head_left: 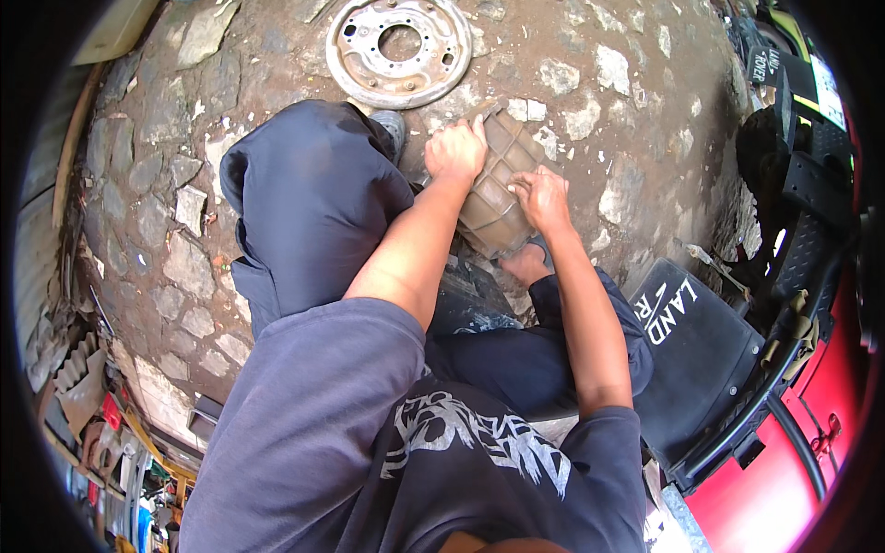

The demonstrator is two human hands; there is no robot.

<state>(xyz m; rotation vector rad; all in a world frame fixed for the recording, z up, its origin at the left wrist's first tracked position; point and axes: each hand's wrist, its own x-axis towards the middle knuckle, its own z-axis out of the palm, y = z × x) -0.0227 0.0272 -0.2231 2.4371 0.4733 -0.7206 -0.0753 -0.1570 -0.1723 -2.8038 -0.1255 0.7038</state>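
A brown, dirt-coated casing piece with a grid of raised ribs (502, 152) stands tilted between my knees, close to the ground. My left hand (456, 149) grips its far left edge, with the fingertips hidden behind that edge. On the right side of the same piece, my right hand (542, 196) is closed, its thumb and bent fingers against the ribbed face and edge. Beyond my hands, a round metal brake backing plate (365, 76) with a large centre hole and smaller holes lies flat on the ground.
Uneven stone and dirt ground (562, 78) spreads around me. At the right are a black mud flap (682, 341) and a red vehicle body (765, 470) with black trim. Assorted clutter (120, 442) is piled at the lower left.
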